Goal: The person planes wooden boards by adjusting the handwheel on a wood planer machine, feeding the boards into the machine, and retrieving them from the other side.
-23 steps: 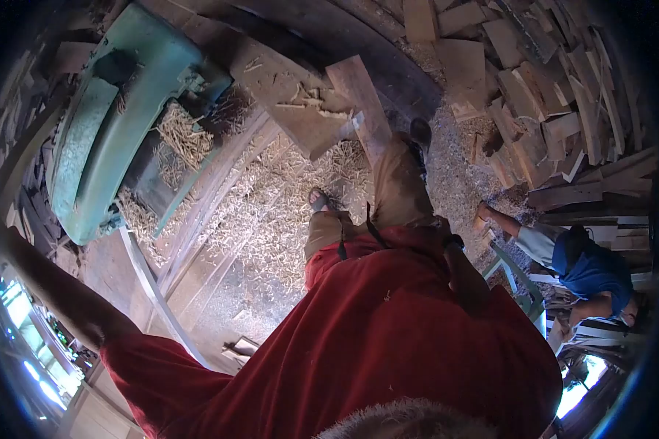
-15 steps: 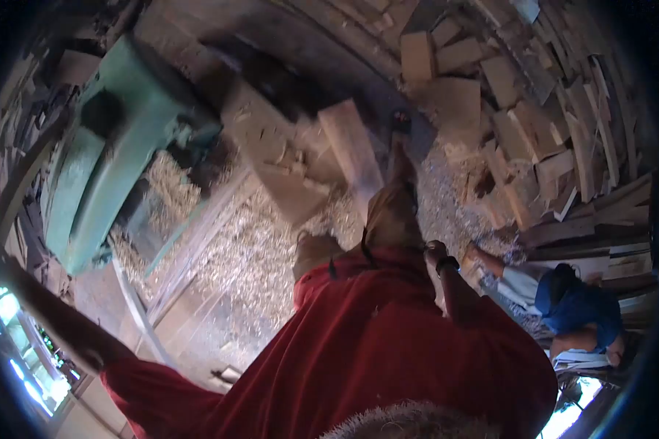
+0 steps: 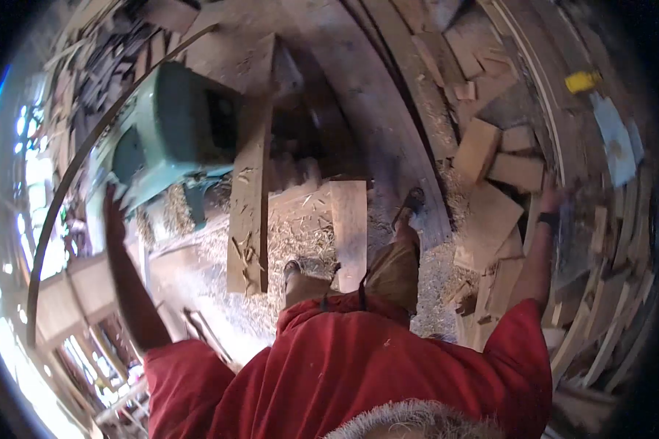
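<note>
My left hand is held out to the left, beside the green machine. Its fingers look stretched out, and I see nothing in them. On the other side my right hand, with a dark band at the wrist, is raised over stacked wood blocks. Motion blurs it, but the fingers seem apart and nothing shows in them. Between my arms, a long plank with shavings on it lies left of my feet. A shorter pale board lies between my legs.
Wood shavings cover the floor around my sandalled feet. Blocks and offcuts are heaped at right, with a yellow object beyond. A long thin curved strip crosses the left side. Bright openings lie farther left.
My view has turned, and the machine and boards sit differently in it. My right hand has moved from beside my hip out to the right. The crouching person has left the view.
</note>
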Demonstrator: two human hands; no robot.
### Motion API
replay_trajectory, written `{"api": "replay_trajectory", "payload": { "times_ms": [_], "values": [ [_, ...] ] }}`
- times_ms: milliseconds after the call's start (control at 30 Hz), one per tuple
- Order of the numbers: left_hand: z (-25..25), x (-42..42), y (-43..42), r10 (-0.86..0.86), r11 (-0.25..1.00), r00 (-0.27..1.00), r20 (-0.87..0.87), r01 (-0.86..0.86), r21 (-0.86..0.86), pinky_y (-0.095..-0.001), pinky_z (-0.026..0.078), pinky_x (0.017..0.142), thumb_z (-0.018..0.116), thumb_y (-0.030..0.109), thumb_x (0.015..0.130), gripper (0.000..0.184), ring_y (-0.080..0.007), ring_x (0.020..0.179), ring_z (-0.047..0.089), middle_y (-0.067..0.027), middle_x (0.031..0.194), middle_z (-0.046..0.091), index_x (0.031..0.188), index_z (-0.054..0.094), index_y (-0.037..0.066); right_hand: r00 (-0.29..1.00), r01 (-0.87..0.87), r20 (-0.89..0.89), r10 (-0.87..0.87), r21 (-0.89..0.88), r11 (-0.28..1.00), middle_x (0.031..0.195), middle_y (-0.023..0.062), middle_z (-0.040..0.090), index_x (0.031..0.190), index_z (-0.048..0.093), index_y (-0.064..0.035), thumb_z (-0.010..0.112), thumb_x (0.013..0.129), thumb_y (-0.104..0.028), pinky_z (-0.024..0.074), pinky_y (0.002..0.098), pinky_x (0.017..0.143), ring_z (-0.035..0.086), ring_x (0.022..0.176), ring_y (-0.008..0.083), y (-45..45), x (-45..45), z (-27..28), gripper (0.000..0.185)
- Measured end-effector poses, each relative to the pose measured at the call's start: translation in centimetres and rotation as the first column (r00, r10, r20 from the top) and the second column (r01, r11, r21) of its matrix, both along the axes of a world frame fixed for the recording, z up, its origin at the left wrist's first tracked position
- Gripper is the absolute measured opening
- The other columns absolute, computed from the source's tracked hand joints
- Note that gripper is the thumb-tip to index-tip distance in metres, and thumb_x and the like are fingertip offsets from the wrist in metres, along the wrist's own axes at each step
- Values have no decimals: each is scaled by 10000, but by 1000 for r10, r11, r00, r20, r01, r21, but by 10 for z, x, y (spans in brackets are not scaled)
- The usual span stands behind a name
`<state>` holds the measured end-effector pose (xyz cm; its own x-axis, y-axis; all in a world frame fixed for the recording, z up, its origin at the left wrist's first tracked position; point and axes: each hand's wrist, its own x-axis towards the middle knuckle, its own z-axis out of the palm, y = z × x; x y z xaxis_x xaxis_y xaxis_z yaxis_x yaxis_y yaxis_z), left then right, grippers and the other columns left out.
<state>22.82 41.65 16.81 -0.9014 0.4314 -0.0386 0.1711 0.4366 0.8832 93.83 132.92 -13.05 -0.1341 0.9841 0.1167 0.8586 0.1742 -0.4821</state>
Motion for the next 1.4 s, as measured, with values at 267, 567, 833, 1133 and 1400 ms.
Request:
{"api": "replay_trajectory", "payload": {
  "times_ms": [267,567,833,1133,1400],
  "values": [
    [-116,211,226,-41,833,899,436,271,-482,-371,483,963,647,432,911,570,-253,1111,622,-148,1239,636,1292,550,19,938,174,-312,-148,56,983,1407,262,454,1414,338,34,604,906,-428,361,459,1082,420,1316,389,34,13,21,736],
    [-222,390,230,18,731,710,704,471,-494,-417,484,929,633,558,872,568,-322,1088,621,-208,1163,652,1162,659,71,947,289,-138,-291,-32,957,1387,307,439,1513,106,-21,634,915,-198,342,548,1097,392,1322,434,-63,32,-9,817],
    [-283,400,281,120,883,636,762,283,-375,-392,543,697,652,539,865,553,-228,672,691,-149,816,714,963,712,-2,971,-106,55,231,-772,626,1162,171,611,1258,552,10,712,866,-299,519,428,846,622,1010,311,-141,3,-93,525],
    [-299,224,421,233,964,823,518,-125,-235,-398,523,725,620,455,893,440,-251,804,687,-155,864,718,1017,727,47,969,-248,-235,80,-923,294,890,100,672,1046,622,-20,624,918,-193,461,293,498,599,698,173,-50,-191,-99,215],
    [-288,55,459,188,944,870,455,-32,-328,-413,506,865,583,436,903,435,-336,1026,652,-190,1048,687,1054,702,45,903,-376,-264,340,-868,324,820,8,610,1151,622,-65,623,910,-196,472,292,521,592,663,132,57,-462,-11,274]
  ]
}}
